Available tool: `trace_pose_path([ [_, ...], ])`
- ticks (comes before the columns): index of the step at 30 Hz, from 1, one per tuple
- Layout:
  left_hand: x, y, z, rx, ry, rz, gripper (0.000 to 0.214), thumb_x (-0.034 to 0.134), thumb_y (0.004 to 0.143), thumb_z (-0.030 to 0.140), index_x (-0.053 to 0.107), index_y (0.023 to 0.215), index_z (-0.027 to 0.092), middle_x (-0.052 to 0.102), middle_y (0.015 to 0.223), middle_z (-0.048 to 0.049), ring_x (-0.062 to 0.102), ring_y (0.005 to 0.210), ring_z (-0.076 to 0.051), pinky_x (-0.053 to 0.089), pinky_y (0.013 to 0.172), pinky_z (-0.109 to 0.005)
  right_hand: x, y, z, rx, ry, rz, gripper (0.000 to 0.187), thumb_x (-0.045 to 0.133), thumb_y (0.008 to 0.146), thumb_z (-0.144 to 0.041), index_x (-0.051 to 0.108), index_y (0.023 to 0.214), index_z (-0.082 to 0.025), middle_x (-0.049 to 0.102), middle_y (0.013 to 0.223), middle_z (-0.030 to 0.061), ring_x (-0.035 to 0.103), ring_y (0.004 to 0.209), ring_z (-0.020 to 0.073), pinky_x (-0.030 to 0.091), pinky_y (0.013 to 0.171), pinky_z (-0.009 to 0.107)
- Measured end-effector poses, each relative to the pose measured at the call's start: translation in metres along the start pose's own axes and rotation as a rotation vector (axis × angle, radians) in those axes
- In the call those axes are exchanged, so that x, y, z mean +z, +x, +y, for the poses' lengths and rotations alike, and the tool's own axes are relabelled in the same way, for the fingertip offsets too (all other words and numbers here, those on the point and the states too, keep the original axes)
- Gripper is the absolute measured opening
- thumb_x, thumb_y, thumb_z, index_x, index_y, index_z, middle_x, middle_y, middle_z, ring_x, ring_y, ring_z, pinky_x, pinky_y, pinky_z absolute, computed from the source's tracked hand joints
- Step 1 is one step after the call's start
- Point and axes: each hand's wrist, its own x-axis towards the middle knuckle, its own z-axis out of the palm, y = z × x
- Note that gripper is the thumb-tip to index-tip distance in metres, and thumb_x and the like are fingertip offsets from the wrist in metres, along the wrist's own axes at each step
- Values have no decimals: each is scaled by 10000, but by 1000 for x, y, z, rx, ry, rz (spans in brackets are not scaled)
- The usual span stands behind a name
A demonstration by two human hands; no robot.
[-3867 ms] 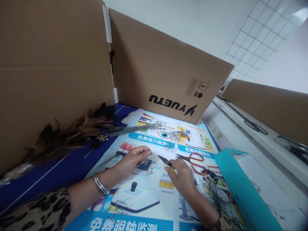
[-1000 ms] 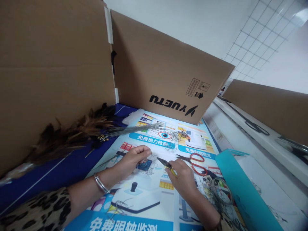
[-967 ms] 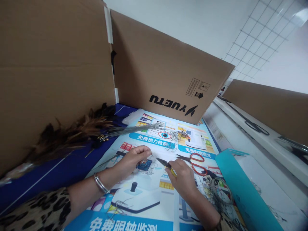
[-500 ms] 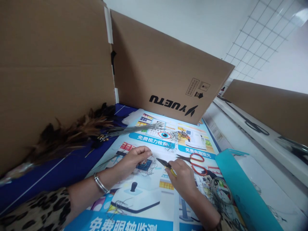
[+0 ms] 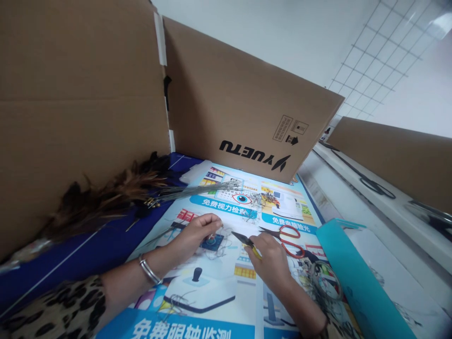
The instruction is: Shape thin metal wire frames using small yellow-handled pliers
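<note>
My left hand (image 5: 199, 233) pinches with thumb and forefinger at what looks like a thin wire (image 5: 228, 241), whose fine loops spread to the right of the fingertips. The exact spot of the pinch is too small to make out. In my right hand (image 5: 271, 256) is a pair of pliers (image 5: 243, 238) with dark pointed jaws and yellow grips. Its jaws point left toward my left fingertips, a short gap away, and look closed. Just beyond my right hand lie scissors (image 5: 291, 241) with red handles.
A printed poster (image 5: 219, 278) covers the table. Bundled wires (image 5: 197, 189) and feathers (image 5: 106, 195) lie at the left back. Tangled wire with a round coil (image 5: 326, 281) sits right, beside a teal box (image 5: 353, 268). Cardboard panels (image 5: 243, 94) stand behind and at left.
The pliers and my right hand have shifted very slightly to the right. My left hand stays nearly in place, still pinching.
</note>
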Motion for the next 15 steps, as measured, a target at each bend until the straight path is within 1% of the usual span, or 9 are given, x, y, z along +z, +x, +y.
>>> trace_pose_path([
  [5,-1,1,-1,0,14,-6,199,573,774,356,532,754,163,433,621,42,404,537,-79,302,497,-192,-2,0,1,-10,5,-6,142,525,815,-281,612,899,-207,591,817,41,539,796,162,388,712,243],
  [7,-1,1,-1,5,27,-16,206,565,777,367,532,763,164,457,662,37,399,530,-72,301,489,-192,-2,0,1,-8,5,-10,143,527,813,-276,612,907,-208,593,828,43,540,809,164,388,723,244],
  [10,0,-1,2,14,64,-33,218,545,787,376,536,762,159,518,850,4,369,509,-50,288,466,-194,-1,0,2,-3,3,-15,144,528,813,-273,612,911,-210,596,843,47,541,818,168,387,727,249],
  [12,1,-2,3,22,99,-42,236,536,792,376,530,727,149,521,950,-16,343,496,-38,273,451,-197,0,0,3,-5,7,-13,143,530,813,-275,611,910,-210,598,848,47,541,820,169,387,728,251],
  [13,1,-2,4,23,108,-49,241,531,795,377,528,722,148,524,951,-21,338,493,-39,268,446,-199,0,-1,3,-5,9,-11,142,531,813,-275,611,910,-210,598,851,46,542,823,169,386,731,251],
  [15,2,-2,5,21,107,-76,227,516,806,377,530,761,154,536,869,-16,350,494,-49,261,446,-201,-1,-1,3,-1,10,-9,142,530,814,-274,611,913,-212,599,857,45,542,829,169,386,742,253],
])
